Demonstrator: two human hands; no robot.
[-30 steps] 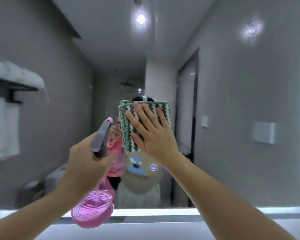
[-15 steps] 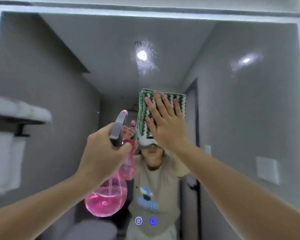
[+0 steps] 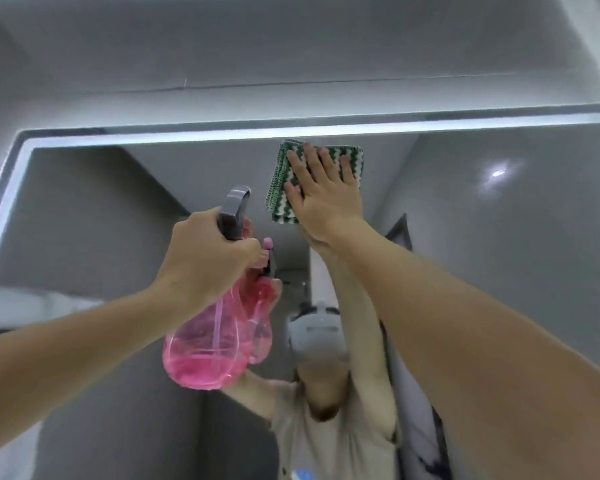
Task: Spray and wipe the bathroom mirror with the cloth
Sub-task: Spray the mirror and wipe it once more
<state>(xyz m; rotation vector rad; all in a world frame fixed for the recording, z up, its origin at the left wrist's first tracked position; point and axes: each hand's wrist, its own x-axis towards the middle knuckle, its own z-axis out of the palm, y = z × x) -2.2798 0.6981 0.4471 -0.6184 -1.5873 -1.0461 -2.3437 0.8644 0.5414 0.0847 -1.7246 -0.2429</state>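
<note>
The bathroom mirror [image 3: 499, 258] fills most of the view, with a lit strip along its top edge. My right hand [image 3: 321, 195] lies flat with straight fingers on a folded green-and-white striped cloth [image 3: 280, 188], pressing it against the glass just under the top edge. My left hand [image 3: 207, 261] grips the grey trigger head of a pink spray bottle [image 3: 207, 355], held up in front of the mirror left of the cloth. The bottle is partly filled with pink liquid.
The mirror's lit frame [image 3: 194, 136] runs across the top and curves down at the left. Above it is the grey wall [image 3: 291, 46]. A person in a beige shirt with a headset and a ceiling light [image 3: 497, 173] are reflected in the glass.
My right hand has slid the cloth upward from the mirror's middle to just below its top edge. The view has tilted up, and my left hand with the bottle has risen too.
</note>
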